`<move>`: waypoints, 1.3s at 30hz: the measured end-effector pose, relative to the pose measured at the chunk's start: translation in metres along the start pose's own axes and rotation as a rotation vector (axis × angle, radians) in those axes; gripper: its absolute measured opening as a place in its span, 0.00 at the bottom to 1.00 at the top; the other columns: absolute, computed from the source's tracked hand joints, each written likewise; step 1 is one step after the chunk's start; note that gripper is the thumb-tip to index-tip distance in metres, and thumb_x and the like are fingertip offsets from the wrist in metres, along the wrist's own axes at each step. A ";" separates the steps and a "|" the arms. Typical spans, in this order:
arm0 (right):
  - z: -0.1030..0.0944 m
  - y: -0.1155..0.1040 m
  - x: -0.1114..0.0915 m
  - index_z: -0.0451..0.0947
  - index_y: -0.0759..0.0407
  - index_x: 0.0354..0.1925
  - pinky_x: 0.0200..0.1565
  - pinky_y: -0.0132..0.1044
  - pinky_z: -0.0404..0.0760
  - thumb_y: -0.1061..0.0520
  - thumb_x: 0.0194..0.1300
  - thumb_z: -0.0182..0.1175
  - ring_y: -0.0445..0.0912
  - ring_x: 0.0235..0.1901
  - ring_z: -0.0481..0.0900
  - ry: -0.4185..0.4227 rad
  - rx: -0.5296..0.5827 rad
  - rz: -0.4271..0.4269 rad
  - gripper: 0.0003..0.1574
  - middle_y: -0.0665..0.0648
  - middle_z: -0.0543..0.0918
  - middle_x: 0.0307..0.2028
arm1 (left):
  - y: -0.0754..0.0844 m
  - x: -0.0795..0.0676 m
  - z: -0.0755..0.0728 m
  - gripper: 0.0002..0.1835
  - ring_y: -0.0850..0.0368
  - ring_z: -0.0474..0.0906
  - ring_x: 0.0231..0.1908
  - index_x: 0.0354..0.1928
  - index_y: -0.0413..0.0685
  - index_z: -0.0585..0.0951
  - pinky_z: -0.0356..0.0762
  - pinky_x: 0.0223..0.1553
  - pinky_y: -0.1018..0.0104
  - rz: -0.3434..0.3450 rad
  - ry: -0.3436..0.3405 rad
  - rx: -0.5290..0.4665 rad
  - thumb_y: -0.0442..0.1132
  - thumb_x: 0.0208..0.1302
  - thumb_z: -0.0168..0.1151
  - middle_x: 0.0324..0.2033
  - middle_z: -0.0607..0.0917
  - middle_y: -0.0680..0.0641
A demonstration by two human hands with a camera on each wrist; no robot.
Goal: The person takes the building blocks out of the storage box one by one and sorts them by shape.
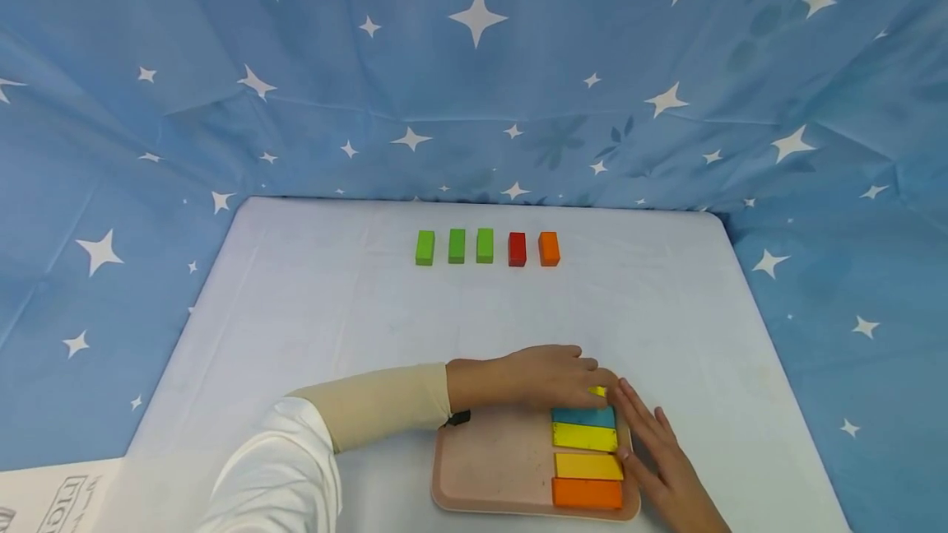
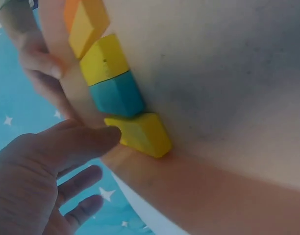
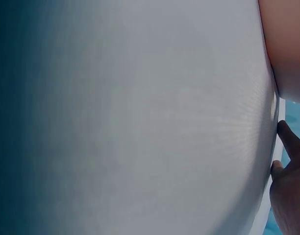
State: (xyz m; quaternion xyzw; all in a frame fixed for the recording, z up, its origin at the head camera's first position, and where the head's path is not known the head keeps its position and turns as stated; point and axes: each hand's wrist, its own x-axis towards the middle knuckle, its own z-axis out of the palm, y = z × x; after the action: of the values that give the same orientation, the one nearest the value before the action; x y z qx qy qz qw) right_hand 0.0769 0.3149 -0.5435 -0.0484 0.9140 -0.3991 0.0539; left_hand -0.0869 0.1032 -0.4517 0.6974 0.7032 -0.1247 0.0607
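My left hand (image 1: 544,377) reaches over the far right corner of a pinkish tray (image 1: 492,467). Its thumb touches the end of a yellow block (image 2: 142,134), which lies askew beside a blue block (image 2: 118,95). The other fingers of that hand extend past the tray wall in the left wrist view. Along the tray's right side, my right hand (image 1: 662,459) lies with fingers straight, its thumb at the rim. Nearer my body, a second yellow block (image 1: 585,437), a yellow-orange block (image 1: 588,465) and an orange block (image 1: 587,493) continue the column.
Farther back on the white table (image 1: 333,294) stands a row of several small blocks: green blocks (image 1: 456,246), a red block (image 1: 517,249) and an orange block (image 1: 549,248). A blue star-patterned cloth (image 1: 444,72) hangs behind. Printed paper (image 1: 55,500) lies at the lower left.
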 end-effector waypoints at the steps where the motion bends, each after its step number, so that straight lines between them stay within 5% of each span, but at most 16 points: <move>1: 0.000 0.000 0.000 0.50 0.38 0.83 0.73 0.75 0.25 0.51 0.78 0.55 0.28 0.81 0.35 0.000 0.001 -0.002 0.44 0.51 0.48 0.84 | 0.000 0.000 0.002 0.25 0.62 0.69 0.71 0.74 0.67 0.70 0.69 0.71 0.66 0.004 0.003 0.012 0.47 0.79 0.57 0.78 0.64 0.59; 10: -0.001 -0.002 0.002 0.50 0.40 0.84 0.73 0.75 0.25 0.51 0.78 0.55 0.26 0.80 0.35 0.003 0.000 -0.022 0.44 0.50 0.48 0.84 | -0.002 0.002 0.016 0.23 0.63 0.64 0.72 0.73 0.73 0.71 0.66 0.63 0.71 0.007 0.048 0.116 0.52 0.80 0.55 0.76 0.67 0.63; 21: 0.000 -0.003 0.003 0.51 0.39 0.83 0.74 0.73 0.27 0.49 0.78 0.55 0.20 0.77 0.35 0.002 -0.019 -0.004 0.43 0.48 0.48 0.84 | -0.004 0.004 0.023 0.25 0.64 0.65 0.72 0.74 0.71 0.70 0.66 0.67 0.69 -0.025 -0.019 0.107 0.51 0.78 0.58 0.74 0.71 0.67; 39: 0.002 -0.007 0.000 0.51 0.43 0.83 0.74 0.75 0.31 0.50 0.78 0.55 0.19 0.77 0.35 0.014 -0.054 -0.016 0.43 0.50 0.49 0.84 | 0.000 -0.006 0.023 0.23 0.64 0.68 0.63 0.70 0.70 0.75 0.66 0.57 0.72 -0.025 -0.039 0.132 0.52 0.75 0.62 0.62 0.77 0.64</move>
State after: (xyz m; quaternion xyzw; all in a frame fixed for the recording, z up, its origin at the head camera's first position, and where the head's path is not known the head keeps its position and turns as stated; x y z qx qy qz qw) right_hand 0.0775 0.3093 -0.5398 -0.0545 0.9245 -0.3748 0.0429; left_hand -0.0891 0.0918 -0.4719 0.6884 0.7008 -0.1850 0.0269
